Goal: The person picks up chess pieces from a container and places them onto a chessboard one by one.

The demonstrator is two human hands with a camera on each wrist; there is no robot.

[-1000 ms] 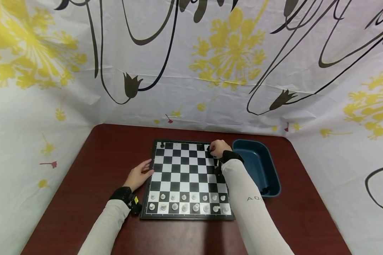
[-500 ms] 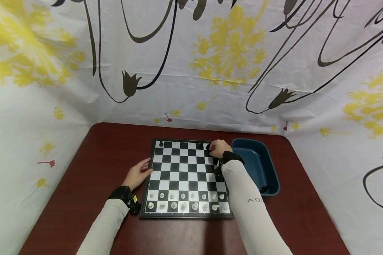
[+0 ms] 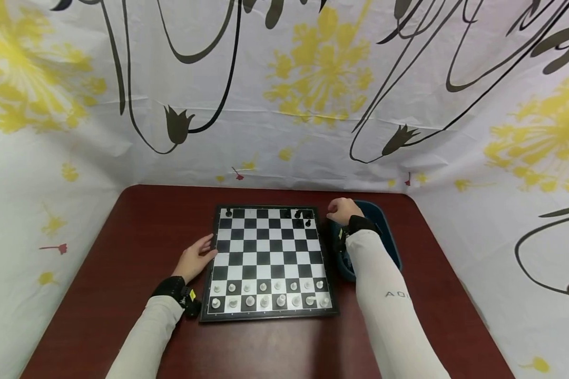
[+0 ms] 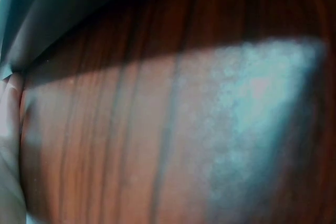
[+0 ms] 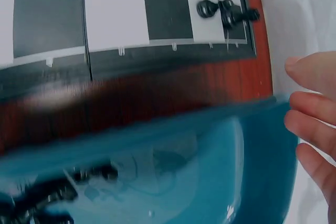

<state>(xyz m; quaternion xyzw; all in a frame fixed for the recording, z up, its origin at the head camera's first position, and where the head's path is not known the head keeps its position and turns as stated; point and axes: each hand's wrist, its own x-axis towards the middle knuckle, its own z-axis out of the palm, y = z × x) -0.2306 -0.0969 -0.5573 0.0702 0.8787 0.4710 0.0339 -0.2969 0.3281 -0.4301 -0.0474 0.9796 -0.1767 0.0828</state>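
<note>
My right hand point(image 3: 343, 210) is above the far end of the blue plastic tray point(image 3: 391, 247), fingers slightly bent and apart. In the right wrist view no piece shows at the fingertips point(image 5: 296, 66). My left hand point(image 3: 192, 261) rests at the left edge of the chessboard point(image 3: 268, 316), thumb and fingers spread. On the far right squares stand several black chess pieces, among them a black pawn point(image 3: 308, 223); another black piece point(image 3: 228, 212) is in the far left corner. White chess pieces point(image 3: 281, 300) fill the two near rows.
More black chess pieces point(image 5: 47, 195) lie loose inside the tray, close against the board's right side. The reddish-brown wooden table point(image 3: 137, 252) runs back to a white patterned cloth point(image 3: 284, 163) hanging behind and at both sides.
My right hand has left the board's far right corner and moved right over the tray, uncovering the black pieces there. The left hand stays at the board's edge. The head view has turned slightly right.
</note>
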